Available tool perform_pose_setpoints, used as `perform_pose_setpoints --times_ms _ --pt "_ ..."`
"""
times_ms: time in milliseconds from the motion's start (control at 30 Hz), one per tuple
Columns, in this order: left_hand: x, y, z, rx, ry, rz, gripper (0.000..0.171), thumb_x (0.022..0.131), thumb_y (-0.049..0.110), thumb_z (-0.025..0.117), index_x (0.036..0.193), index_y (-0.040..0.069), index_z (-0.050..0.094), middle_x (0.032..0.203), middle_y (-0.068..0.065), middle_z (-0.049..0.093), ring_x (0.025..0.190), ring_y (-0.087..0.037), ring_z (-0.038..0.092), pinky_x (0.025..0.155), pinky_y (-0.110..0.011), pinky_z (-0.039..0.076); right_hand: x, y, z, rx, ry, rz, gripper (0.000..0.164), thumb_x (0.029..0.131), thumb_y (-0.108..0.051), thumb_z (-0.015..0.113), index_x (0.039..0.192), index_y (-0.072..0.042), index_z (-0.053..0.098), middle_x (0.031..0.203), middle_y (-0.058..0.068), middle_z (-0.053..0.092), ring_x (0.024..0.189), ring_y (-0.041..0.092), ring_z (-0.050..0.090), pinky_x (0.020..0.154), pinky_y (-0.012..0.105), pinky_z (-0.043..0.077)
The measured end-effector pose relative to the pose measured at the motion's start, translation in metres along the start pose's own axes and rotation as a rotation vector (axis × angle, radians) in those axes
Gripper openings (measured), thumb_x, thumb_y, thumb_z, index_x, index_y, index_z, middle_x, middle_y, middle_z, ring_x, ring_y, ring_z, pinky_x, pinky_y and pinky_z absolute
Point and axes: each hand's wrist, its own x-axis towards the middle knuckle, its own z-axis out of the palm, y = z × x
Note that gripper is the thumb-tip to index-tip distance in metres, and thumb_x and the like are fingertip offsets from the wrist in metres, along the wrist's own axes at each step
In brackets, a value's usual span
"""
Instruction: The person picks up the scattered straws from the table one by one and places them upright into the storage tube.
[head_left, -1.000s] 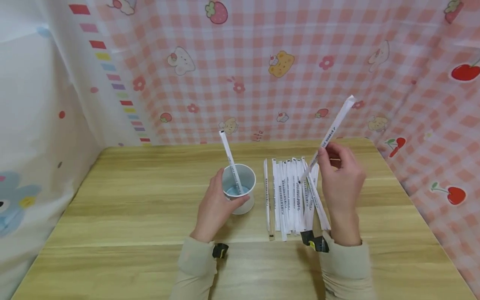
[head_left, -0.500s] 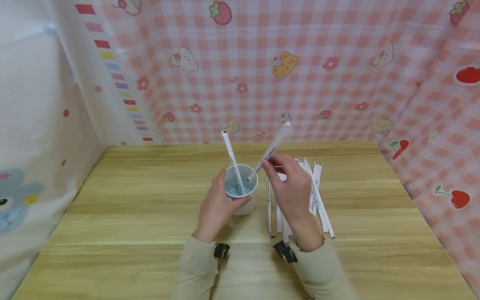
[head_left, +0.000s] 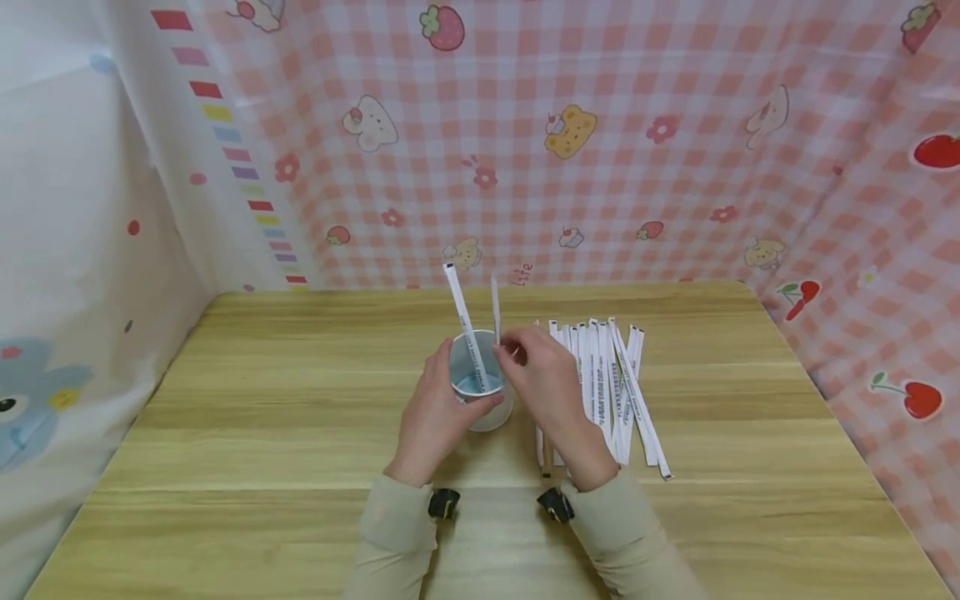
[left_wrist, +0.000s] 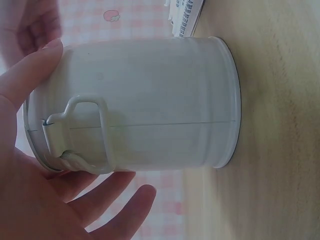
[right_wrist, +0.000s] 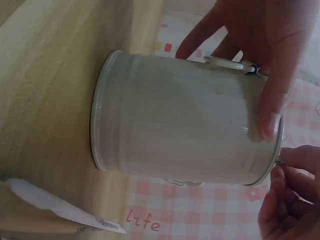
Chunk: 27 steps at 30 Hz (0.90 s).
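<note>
A small white metal pail (head_left: 492, 415) with a wire loop on its side stands upright on the table, its inside bluish at the bottom. My left hand (head_left: 433, 412) holds it near the rim, thumb in front and fingers around the far side. One paper-wrapped straw (head_left: 465, 327) leans inside the pail. Between thumb and forefinger, my right hand (head_left: 552, 379) pinches a second wrapped straw (head_left: 496, 302), nearly upright at the pail's right rim; its lower end is hidden. In the right wrist view, the right fingertips (right_wrist: 281, 172) are right at the rim of the pail (right_wrist: 185, 120).
Several wrapped straws (head_left: 600, 375) lie side by side right of the pail, partly behind my right forearm; one lies slanted across others. A pink checked cloth (head_left: 495, 125) hangs behind the wooden table (head_left: 285, 417), with a white cloth (head_left: 75, 208) at the left.
My right hand has carried its straw left from above the pile to the pail's rim, turning it more upright and lowering it. The left hand keeps holding the pail in place.
</note>
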Motion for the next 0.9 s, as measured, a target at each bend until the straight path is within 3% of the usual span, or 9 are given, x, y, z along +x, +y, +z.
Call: perform_pose_setpoints --times_ms 200,367,633,767,900 --pt "0.0 0.002 0.0 0.013 0.011 0.006 0.097 0.064 0.053 0.073 0.138 0.015 0.024 0.129 -0.01 0.041 0.105 -0.023 0.048 0.079 -0.043 0.046 0.0 0.006 0.002 -0.126 -0.118 0.092 0.014 0.079 -0.023 0.067 0.085 -0.011 0.068 0.077 -0.004 0.055 0.069 0.01 0.049 0.057 0.023 0.04" --pt "0.0 0.002 0.002 -0.016 0.002 0.021 0.095 0.064 0.051 0.074 0.138 0.016 0.026 0.127 -0.009 0.042 0.106 -0.025 0.049 0.078 -0.044 0.046 0.0 0.01 -0.006 -0.12 -0.158 0.14 0.017 0.08 -0.024 0.066 0.091 -0.011 0.068 0.079 -0.002 0.055 0.068 0.012 0.048 0.056 0.025 0.039" --pt "0.0 -0.001 0.003 -0.014 0.016 0.025 0.095 0.062 0.052 0.074 0.137 0.019 0.027 0.127 -0.007 0.043 0.107 -0.024 0.049 0.078 -0.043 0.045 0.003 0.015 -0.026 -0.036 -0.124 0.179 0.026 0.084 -0.026 0.062 0.105 -0.011 0.063 0.094 0.002 0.06 0.083 0.018 0.058 0.067 0.032 0.046" --pt "0.0 -0.002 0.003 -0.021 0.024 0.029 0.093 0.062 0.052 0.074 0.137 0.022 0.027 0.126 -0.006 0.043 0.107 -0.025 0.049 0.078 -0.043 0.044 0.006 0.021 -0.041 -0.021 -0.051 0.197 0.036 0.084 -0.028 0.062 0.115 -0.01 0.058 0.104 0.005 0.06 0.087 0.023 0.059 0.074 0.038 0.045" --pt "0.0 -0.002 0.003 -0.017 0.022 0.017 0.093 0.062 0.053 0.074 0.137 0.022 0.027 0.125 -0.005 0.043 0.107 -0.024 0.049 0.078 -0.043 0.044 0.007 0.035 -0.056 -0.012 0.001 0.282 0.05 0.084 -0.033 0.061 0.128 -0.012 0.048 0.118 0.009 0.056 0.095 0.029 0.058 0.083 0.045 0.04"
